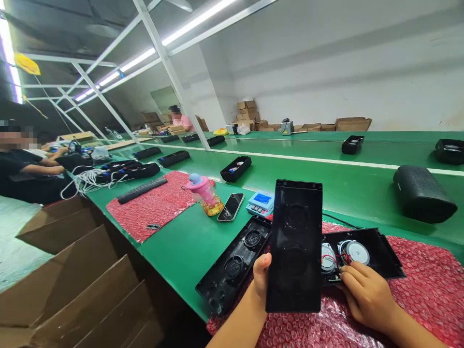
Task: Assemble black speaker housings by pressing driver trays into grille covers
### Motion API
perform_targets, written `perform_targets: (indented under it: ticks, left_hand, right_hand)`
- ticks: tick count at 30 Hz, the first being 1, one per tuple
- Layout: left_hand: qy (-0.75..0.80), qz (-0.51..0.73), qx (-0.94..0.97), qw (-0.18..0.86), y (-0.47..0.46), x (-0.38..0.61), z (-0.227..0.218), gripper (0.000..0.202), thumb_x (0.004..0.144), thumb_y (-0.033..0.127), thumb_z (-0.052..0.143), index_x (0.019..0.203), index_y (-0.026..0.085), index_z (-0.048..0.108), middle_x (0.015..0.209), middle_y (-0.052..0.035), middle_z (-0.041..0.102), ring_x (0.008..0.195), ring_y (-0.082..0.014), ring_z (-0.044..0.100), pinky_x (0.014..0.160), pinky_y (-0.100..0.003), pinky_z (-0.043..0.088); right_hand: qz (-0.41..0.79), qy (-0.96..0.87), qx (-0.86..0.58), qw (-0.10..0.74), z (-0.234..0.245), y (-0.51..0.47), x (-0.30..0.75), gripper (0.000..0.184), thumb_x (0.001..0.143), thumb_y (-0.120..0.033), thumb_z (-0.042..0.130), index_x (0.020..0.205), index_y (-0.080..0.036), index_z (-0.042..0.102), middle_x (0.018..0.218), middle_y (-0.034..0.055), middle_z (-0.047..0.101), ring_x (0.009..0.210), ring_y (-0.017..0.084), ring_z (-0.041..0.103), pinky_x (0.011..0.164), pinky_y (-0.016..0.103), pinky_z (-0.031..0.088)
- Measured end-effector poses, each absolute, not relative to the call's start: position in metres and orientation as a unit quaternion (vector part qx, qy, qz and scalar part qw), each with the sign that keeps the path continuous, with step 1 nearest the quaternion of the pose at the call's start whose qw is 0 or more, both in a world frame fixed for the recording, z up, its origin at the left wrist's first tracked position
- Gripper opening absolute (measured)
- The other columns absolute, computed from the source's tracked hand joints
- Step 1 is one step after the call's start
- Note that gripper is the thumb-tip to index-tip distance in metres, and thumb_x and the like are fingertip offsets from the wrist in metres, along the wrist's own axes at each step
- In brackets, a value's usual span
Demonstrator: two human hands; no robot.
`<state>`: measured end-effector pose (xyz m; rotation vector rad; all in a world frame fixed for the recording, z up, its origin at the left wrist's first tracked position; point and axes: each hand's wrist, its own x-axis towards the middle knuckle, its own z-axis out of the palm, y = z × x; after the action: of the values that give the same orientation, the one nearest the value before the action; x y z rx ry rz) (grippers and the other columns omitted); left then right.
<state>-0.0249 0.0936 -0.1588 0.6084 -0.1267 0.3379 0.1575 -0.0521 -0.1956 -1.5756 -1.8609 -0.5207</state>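
My left hand (pixel 261 275) grips a long black speaker panel (pixel 296 251) by its left edge and holds it upright, smooth face towards me. On the right, a black open speaker housing (pixel 386 253) lies tilted with two round speaker drivers (pixel 355 252) and red and black wires inside. My right hand (pixel 369 292) is closed over the near edge of that housing, fingertips by the wires; its thumb is mostly hidden. Left of the held panel, another black panel (pixel 234 266) with two round grilles rests on the bench.
Red bubble wrap (pixel 427 299) covers the green bench (pixel 170 270) under the housing. Beyond the panels are a blue-screened device (pixel 261 203), a phone (pixel 231 208) and a pink-lidded bottle (pixel 205 195). Several black speaker housings (pixel 235 169) stand farther back. Cardboard boxes (pixel 72 290) stand lower left; people (pixel 25 164) sit beyond.
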Motion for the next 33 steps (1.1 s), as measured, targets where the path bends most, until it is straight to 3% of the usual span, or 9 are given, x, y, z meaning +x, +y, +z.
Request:
perform_targets:
  ticks: [6, 11, 19, 25, 33]
  left_hand:
    - [-0.055, 0.176, 0.287, 0.94, 0.094, -0.024, -0.161, 0.057, 0.074, 0.053, 0.055, 0.113, 0.013, 0.062, 0.11, -0.0105, 0.066, 0.109, -0.0328, 0.056, 0.1, -0.047, 0.035]
    - [-0.026, 0.19, 0.292, 0.937, 0.097, -0.023, -0.158, 0.047, 0.077, 0.05, 0.053, 0.105, 0.015, 0.066, 0.102, -0.0092, 0.069, 0.115, -0.0327, 0.052, 0.105, -0.048, 0.028]
    - [-0.036, 0.139, 0.3, 0.943, 0.097, -0.016, -0.142, 0.076, 0.075, 0.066, 0.039, 0.121, 0.007, 0.054, 0.118, -0.0169, 0.06, 0.123, -0.0354, 0.044, 0.105, -0.05, 0.024]
    - [-0.031, 0.144, 0.288, 0.946, 0.096, -0.017, -0.146, 0.078, 0.079, 0.065, 0.032, 0.129, 0.008, 0.046, 0.12, -0.0179, 0.059, 0.108, -0.0324, 0.056, 0.095, -0.046, 0.036]
    - [-0.012, 0.158, 0.277, 0.948, 0.094, -0.018, -0.148, 0.077, 0.078, 0.064, 0.035, 0.126, 0.006, 0.049, 0.118, -0.0187, 0.06, 0.109, -0.0306, 0.056, 0.097, -0.044, 0.036]
  right_hand:
    - [-0.208, -0.714, -0.595, 0.305, -0.195, -0.052, 0.159, 0.019, 0.084, -0.01, 0.041, 0.072, -0.016, 0.055, 0.078, 0.0069, 0.06, 0.073, 0.018, 0.046, 0.068, 0.03, 0.038]
    - [-0.198, -0.711, -0.598, 0.312, -0.195, -0.053, 0.158, 0.02, 0.084, -0.009, 0.041, 0.071, -0.016, 0.055, 0.077, 0.0071, 0.059, 0.074, 0.018, 0.046, 0.068, 0.03, 0.036]
    - [-0.196, -0.709, -0.602, 0.311, -0.193, -0.052, 0.157, 0.024, 0.086, -0.012, 0.04, 0.067, -0.017, 0.054, 0.073, 0.0067, 0.057, 0.07, 0.018, 0.043, 0.065, 0.03, 0.034]
    - [-0.191, -0.708, -0.604, 0.313, -0.192, -0.051, 0.157, 0.024, 0.085, -0.011, 0.041, 0.066, -0.016, 0.053, 0.073, 0.0072, 0.057, 0.068, 0.018, 0.041, 0.064, 0.031, 0.034]
    - [-0.182, -0.707, -0.608, 0.31, -0.19, -0.052, 0.157, 0.021, 0.084, -0.011, 0.041, 0.069, -0.015, 0.055, 0.074, 0.0077, 0.058, 0.071, 0.018, 0.044, 0.065, 0.031, 0.037]
